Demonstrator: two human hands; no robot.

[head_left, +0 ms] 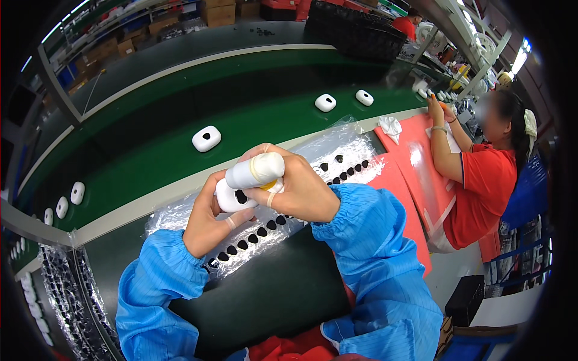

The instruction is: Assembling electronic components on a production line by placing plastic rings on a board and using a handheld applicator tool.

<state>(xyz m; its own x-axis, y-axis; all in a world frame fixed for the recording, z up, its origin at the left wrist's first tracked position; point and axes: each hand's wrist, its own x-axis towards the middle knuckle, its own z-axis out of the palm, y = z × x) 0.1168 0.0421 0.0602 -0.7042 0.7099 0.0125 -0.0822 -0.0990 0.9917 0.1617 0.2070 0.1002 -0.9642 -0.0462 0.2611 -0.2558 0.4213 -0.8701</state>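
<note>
My left hand point(208, 218) is closed around a rounded white plastic housing point(226, 196), which has a black patch on its face. In my right hand point(304, 188) is a white cylinder point(244, 174) with a cream-coloured end, tilted just above the housing. A bit of yellow shows beneath the cylinder; what it belongs to is hidden. My right thumb reaches to the housing beside the black patch. Small black pieces point(242, 244) lie in a row on shiny clear plastic film point(232, 263) under my hands. Pale bands wrap some of my fingers.
A green conveyor belt point(153, 159) runs beyond my hands, carrying similar white housings point(206, 138). A pale rail point(123, 218) edges it. At right, a co-worker in a red shirt point(490, 189) works beside red sheeting point(415, 180). A black crate point(355, 30) stands at the back.
</note>
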